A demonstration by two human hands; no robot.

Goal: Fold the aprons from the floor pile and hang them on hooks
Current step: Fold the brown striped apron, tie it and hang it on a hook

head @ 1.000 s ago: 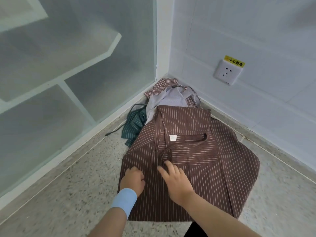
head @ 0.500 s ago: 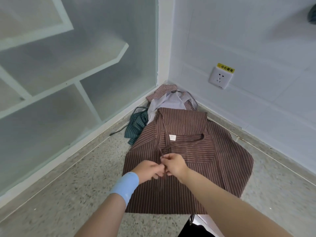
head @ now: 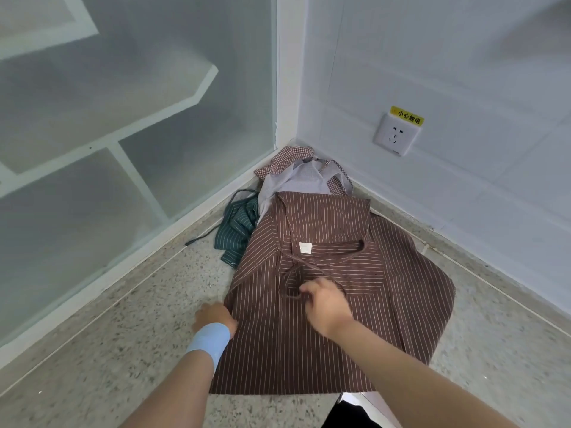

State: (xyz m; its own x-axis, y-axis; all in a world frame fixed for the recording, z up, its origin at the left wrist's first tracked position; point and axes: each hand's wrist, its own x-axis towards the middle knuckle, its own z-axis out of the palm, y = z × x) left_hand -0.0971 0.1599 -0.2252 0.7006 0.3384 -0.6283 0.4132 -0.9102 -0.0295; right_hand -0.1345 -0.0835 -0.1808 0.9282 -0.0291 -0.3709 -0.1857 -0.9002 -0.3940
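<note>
Pinching the thin brown tie (head: 290, 274) where it loops on the cloth, the right hand (head: 326, 302) has its fingers curled narrow around that strap. The left hand (head: 214, 316), with a blue wristband (head: 210, 339), sits at the left edge of the brown striped apron (head: 309, 350); its fingers slip out of sight at the cloth's edge, so I cannot tell how far they are curled. The apron lies flat on the speckled floor (head: 123, 335), spread under and beyond both hands. Its long axis runs away from the person toward the room's corner, with the bib end and its white label (head: 305, 248) on the far side. Its far edge touches a green striped apron (head: 238, 223) and a checked apron (head: 287, 159) heaped in the corner.
</note>
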